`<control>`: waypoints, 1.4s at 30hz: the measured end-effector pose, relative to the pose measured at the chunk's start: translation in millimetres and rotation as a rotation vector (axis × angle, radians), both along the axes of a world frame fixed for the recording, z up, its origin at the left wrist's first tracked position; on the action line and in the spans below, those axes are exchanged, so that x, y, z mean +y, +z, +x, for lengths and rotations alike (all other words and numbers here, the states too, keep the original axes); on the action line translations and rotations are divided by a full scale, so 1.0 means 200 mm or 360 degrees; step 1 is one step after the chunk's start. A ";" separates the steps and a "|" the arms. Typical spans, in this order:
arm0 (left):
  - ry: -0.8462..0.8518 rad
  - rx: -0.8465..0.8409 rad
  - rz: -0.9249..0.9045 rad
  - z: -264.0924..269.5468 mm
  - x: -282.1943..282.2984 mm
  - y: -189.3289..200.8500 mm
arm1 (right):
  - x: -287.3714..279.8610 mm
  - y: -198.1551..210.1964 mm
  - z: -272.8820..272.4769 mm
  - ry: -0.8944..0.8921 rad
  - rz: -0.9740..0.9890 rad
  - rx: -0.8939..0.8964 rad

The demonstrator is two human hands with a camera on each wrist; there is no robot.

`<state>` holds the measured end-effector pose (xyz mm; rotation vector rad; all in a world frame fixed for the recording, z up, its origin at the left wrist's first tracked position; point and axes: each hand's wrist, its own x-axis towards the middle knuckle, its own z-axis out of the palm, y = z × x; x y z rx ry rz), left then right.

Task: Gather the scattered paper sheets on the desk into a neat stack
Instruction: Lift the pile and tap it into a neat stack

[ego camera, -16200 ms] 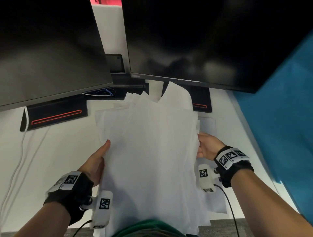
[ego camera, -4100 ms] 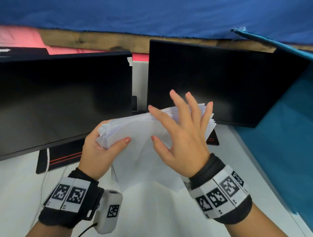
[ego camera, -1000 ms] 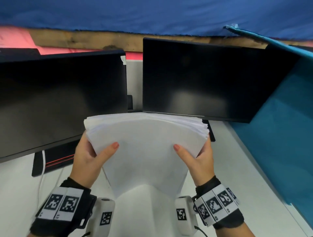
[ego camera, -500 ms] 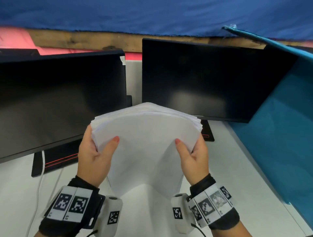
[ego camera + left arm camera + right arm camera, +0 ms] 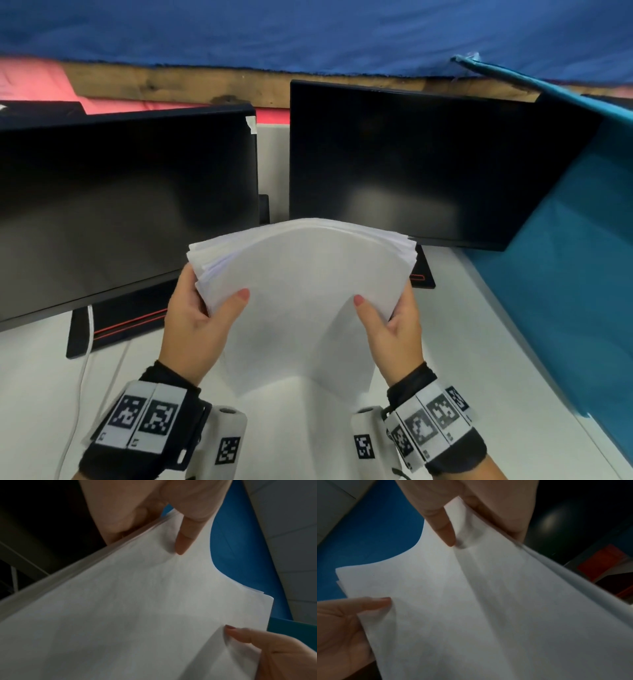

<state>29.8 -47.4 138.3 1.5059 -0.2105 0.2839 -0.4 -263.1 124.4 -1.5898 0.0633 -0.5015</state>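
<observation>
A thick stack of white paper sheets [image 5: 301,291] stands on its lower edge over the white desk [image 5: 479,349], bowed upward along its top. My left hand [image 5: 212,308] grips the stack's left side, thumb on the near face and fingers behind. My right hand [image 5: 390,315] grips the right side the same way. The left corner edges are slightly fanned. In the left wrist view the paper [image 5: 137,608] fills the frame under my left thumb [image 5: 185,540]. The right wrist view shows the paper [image 5: 488,608] creased beside my right thumb [image 5: 445,531].
Two dark monitors [image 5: 120,212] [image 5: 411,164] stand close behind the stack, their black bases [image 5: 113,325] on the desk. A teal partition [image 5: 575,274] walls the right side. A white cable [image 5: 87,359] runs down the left of the desk.
Over the last second my hands have drawn closer together and the stack's top edge has bowed up into an arc. Both grips stay on the paper.
</observation>
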 end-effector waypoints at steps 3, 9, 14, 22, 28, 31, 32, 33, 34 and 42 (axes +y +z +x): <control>0.0032 -0.0019 0.0040 0.00 -0.02 0.00 | 0.02 0.01 0.00 -0.0060 -0.0012 -0.0091; 0.0118 -0.0213 0.0234 -0.04 0.00 0.05 | 0.02 0.02 -0.04 -0.0108 -0.0095 -0.0211; 0.0311 -0.0700 0.0486 -0.04 0.00 0.15 | 0.02 0.18 -0.03 -0.0140 -0.0409 -0.0607; 0.0420 -0.0611 0.0862 -0.04 0.00 0.15 | 0.00 0.21 0.00 -0.0238 -0.0820 -0.0517; 0.0226 -0.0229 0.0297 -0.04 0.04 0.15 | -0.02 0.21 0.00 -0.0078 -0.0278 -0.0252; -0.0052 0.0058 0.0205 0.00 0.09 0.07 | -0.07 0.12 0.04 0.0210 0.0014 0.0142; -0.0106 0.0130 0.0191 0.01 0.09 0.04 | -0.08 0.09 0.05 0.0304 0.0045 0.0259; -0.0137 0.0159 0.0181 0.01 0.08 0.03 | -0.07 0.07 0.06 0.0356 0.0043 0.0313; -0.0131 0.0132 0.0203 0.01 0.06 0.02 | -0.06 0.06 0.06 0.0362 0.0032 0.0303; -0.0273 0.0268 0.0109 -0.03 0.08 -0.05 | -0.09 -0.03 0.03 0.0281 0.0041 0.0264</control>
